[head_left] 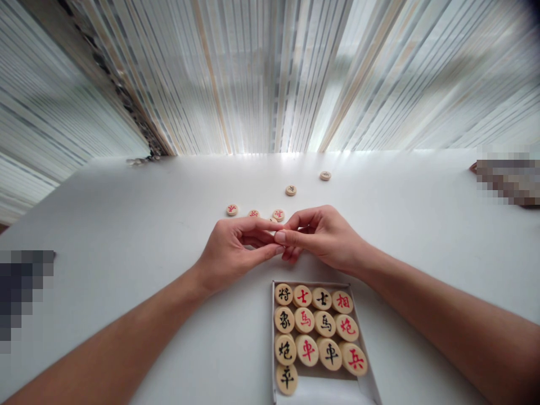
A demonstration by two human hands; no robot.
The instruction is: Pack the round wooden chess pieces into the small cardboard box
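My left hand (pixel 238 243) and my right hand (pixel 323 236) meet above the white table, fingertips touching. Both are closed in a pinch; whatever lies between the fingers, if anything, is hidden. Just beyond them are Chinese chess pieces: a red-marked piece (pixel 232 210), another red one (pixel 253 214) partly behind my left hand, and a third red piece (pixel 278 215). One more piece (pixel 273 220) is mostly covered by my fingers. Nearer me stands a white box (pixel 324 389) with rows of round wooden pieces, red and black, such as a black-marked piece (pixel 287 379) at the lower left.
Farther back on the white table (pixel 169 191) lie a black-marked piece (pixel 291 190) and a faintly marked piece (pixel 325 175). A striped string curtain (pixel 261 79) hangs along the far edge. Blurred-out objects sit at the left edge (pixel 21 298) and the right edge (pixel 512 180).
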